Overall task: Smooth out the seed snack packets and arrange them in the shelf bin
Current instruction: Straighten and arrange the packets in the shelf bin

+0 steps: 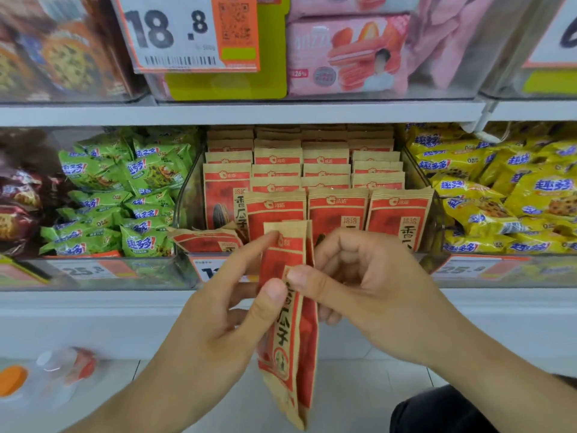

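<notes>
A red-and-tan seed snack packet hangs upright in front of the shelf, held between both hands. My left hand pinches its left edge with thumb and forefinger. My right hand pinches the packet from the right, thumb on its front. Behind them the clear shelf bin holds several rows of the same seed packets standing upright. One packet lies flat at the bin's front left corner.
Green snack bags fill the bin to the left, yellow ones the bin to the right. Pink boxes and a price tag sit on the shelf above. Bottles lie blurred at lower left.
</notes>
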Motion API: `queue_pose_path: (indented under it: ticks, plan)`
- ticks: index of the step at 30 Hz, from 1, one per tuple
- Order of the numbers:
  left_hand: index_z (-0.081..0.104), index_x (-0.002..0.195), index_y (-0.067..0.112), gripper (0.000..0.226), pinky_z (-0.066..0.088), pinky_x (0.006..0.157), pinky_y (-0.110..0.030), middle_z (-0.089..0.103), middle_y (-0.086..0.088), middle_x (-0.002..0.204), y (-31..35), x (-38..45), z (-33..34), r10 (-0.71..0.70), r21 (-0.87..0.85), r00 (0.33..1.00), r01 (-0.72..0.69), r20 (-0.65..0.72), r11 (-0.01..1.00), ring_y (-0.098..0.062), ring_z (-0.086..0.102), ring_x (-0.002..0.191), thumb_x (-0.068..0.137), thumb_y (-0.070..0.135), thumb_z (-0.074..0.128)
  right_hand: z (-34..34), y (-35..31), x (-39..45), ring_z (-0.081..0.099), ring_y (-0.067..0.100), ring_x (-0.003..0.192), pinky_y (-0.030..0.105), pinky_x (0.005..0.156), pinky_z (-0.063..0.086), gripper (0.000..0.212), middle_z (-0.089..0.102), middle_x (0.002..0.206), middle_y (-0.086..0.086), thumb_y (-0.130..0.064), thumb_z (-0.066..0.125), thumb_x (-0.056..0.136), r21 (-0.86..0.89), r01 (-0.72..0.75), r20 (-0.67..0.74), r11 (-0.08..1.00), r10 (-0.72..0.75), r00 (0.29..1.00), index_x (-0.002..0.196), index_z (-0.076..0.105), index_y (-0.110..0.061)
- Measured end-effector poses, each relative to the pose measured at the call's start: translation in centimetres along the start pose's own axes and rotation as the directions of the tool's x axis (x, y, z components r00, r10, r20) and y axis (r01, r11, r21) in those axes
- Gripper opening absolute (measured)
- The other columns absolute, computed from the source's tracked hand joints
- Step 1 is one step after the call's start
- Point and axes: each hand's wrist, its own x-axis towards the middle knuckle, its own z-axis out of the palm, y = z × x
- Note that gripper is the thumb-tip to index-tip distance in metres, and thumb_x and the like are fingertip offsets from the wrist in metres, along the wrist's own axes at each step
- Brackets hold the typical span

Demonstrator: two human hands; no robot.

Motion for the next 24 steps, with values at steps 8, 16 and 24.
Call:
queue_pose_path:
  ticks: [8, 16, 24]
  plan:
    - [0.053, 0.109, 0.039, 0.051, 0.058, 0.082, -0.026, 0.073, 0.006, 0.107, -1.0, -0.3, 1.1, -0.089, -0.188, 0.995, 0.079, -0.045, 0.979, -0.011, 0.072, 0.094, 0.064, 0.062, 0.062, 1.0, -0.2, 0.0, 0.068, 0.022, 0.06, 0.031, 0.057, 0.058, 0.024, 0.07, 0.069, 0.007, -0.036, 0.071, 0.076, 0.175, -0.055, 0.018, 0.983, 0.053, 0.998, 0.078, 0.069, -0.012]
    - [0.055, 0.081, 0.029, 0.026, 0.059, 0.075, -0.027, 0.073, -0.012, 0.089, -0.9, -0.3, 1.5, -0.102, -0.223, 0.994, 0.092, -0.034, 0.97, -0.023, 0.073, 0.082, 0.079, 0.054, 0.06, 1.1, -0.6, -0.3, 0.066, 0.02, 0.057, 0.028, 0.057, 0.055, 0.022, 0.07, 0.068, 0.014, -0.028, 0.072, 0.075, 0.317, -0.175, 0.087, 0.932, 0.155, 0.984, 0.076, 0.069, -0.006]
    - [0.054, 0.084, 0.03, 0.023, 0.058, 0.074, -0.029, 0.075, -0.005, 0.093, -1.1, 0.1, 1.2, -0.135, -0.219, 0.989, 0.147, 0.066, 0.965, -0.018, 0.072, 0.088, 0.085, 0.052, 0.06, 0.7, -0.5, -0.1, 0.065, 0.02, 0.057, 0.027, 0.055, 0.054, 0.029, 0.07, 0.068, 0.015, -0.029, 0.072, 0.075, 0.311, -0.167, 0.033, 0.936, 0.165, 0.986, 0.081, 0.07, 0.0]
